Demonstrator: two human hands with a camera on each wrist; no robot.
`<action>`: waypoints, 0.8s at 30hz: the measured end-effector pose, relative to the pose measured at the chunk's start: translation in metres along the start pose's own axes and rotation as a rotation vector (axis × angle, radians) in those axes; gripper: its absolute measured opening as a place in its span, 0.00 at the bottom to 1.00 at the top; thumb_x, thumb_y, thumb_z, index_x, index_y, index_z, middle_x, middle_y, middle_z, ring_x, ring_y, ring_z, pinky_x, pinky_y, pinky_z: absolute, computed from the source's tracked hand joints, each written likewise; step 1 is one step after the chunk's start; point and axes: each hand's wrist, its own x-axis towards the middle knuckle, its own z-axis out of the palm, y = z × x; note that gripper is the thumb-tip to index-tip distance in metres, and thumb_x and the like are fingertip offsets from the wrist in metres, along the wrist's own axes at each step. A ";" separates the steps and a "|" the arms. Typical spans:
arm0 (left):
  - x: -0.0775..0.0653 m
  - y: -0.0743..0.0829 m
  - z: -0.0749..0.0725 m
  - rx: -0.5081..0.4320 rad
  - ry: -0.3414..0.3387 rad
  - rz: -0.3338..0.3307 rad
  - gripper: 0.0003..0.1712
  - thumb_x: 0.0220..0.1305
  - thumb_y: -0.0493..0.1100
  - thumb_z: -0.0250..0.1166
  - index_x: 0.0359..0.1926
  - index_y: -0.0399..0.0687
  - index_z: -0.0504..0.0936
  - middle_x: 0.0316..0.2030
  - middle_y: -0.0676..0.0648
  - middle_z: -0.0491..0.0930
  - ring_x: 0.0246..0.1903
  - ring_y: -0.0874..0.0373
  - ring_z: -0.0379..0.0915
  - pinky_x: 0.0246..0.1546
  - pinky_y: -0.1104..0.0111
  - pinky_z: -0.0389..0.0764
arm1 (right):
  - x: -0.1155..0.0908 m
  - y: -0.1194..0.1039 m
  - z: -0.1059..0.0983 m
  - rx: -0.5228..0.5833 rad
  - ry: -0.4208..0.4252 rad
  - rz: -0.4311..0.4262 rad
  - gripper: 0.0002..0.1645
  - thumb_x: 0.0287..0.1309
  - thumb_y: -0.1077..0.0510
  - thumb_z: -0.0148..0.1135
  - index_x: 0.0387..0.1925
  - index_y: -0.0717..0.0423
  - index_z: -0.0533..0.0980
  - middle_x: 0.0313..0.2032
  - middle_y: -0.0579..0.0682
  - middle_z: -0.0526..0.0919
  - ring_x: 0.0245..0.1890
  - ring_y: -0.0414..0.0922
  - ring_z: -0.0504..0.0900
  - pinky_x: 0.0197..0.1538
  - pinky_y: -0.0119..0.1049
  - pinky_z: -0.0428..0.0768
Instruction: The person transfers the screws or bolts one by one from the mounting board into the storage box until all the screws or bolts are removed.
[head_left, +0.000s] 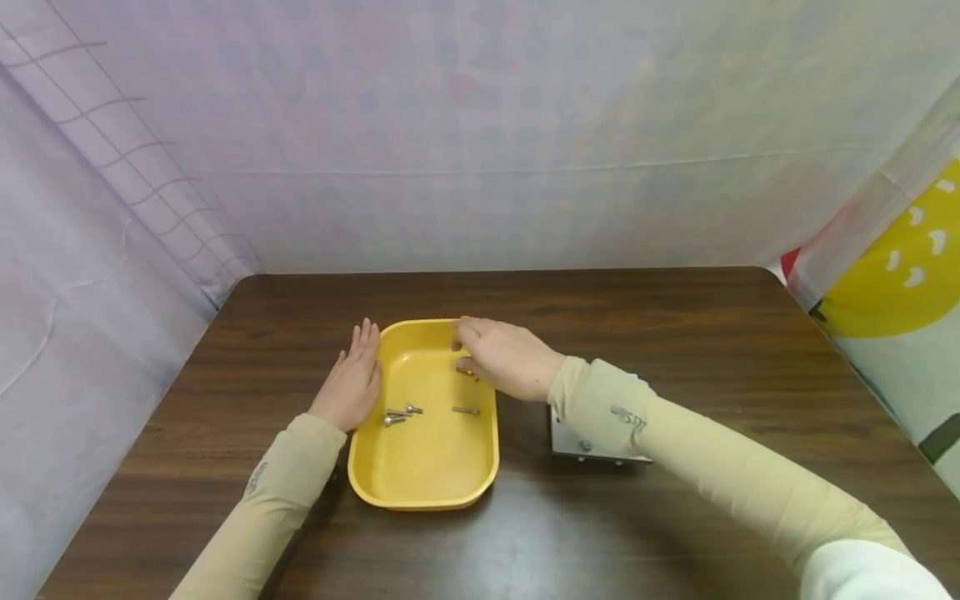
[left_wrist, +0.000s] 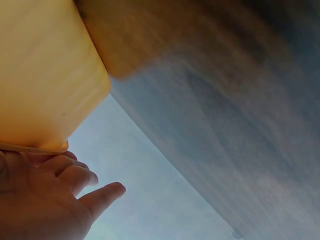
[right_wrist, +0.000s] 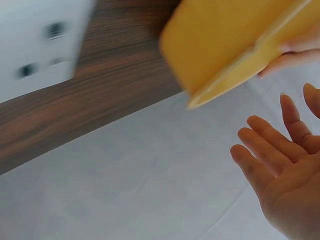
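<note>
A yellow tray stands left of the table's middle with several metal screws inside. Three screws lie grouped near its left side, and a single screw lies towards the right. My left hand rests along the tray's left rim, fingers extended; in the left wrist view that hand touches the rim. Over the tray's far right part is my right hand, a small screw showing just below its thumb. The right wrist view shows this hand with its fingers apart and nothing between them.
Right of the tray, a white plate-like piece lies partly under my right forearm; dark holes show in the white piece in the right wrist view. The brown wooden table ends at a pale curtain behind.
</note>
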 end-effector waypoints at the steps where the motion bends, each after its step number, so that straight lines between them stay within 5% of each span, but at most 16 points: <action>1: 0.000 0.000 0.000 0.000 0.000 -0.003 0.33 0.77 0.40 0.40 0.76 0.31 0.42 0.77 0.35 0.36 0.77 0.39 0.34 0.75 0.42 0.45 | -0.005 0.005 -0.001 -0.001 0.011 0.009 0.13 0.69 0.54 0.59 0.49 0.58 0.76 0.59 0.58 0.79 0.65 0.53 0.75 0.65 0.45 0.76; 8: 0.000 0.000 0.000 -0.008 -0.005 -0.009 0.33 0.78 0.40 0.39 0.76 0.32 0.42 0.77 0.36 0.36 0.77 0.40 0.33 0.75 0.43 0.44 | -0.044 0.038 -0.011 0.023 0.089 0.098 0.09 0.68 0.57 0.60 0.43 0.59 0.77 0.61 0.63 0.77 0.65 0.57 0.74 0.61 0.49 0.79; 24: 0.000 0.001 -0.001 -0.019 -0.016 -0.012 0.34 0.78 0.40 0.40 0.76 0.32 0.41 0.77 0.36 0.34 0.77 0.40 0.32 0.75 0.42 0.44 | -0.126 0.077 -0.001 0.091 0.056 0.327 0.09 0.67 0.61 0.59 0.47 0.60 0.75 0.58 0.65 0.78 0.53 0.58 0.82 0.52 0.53 0.82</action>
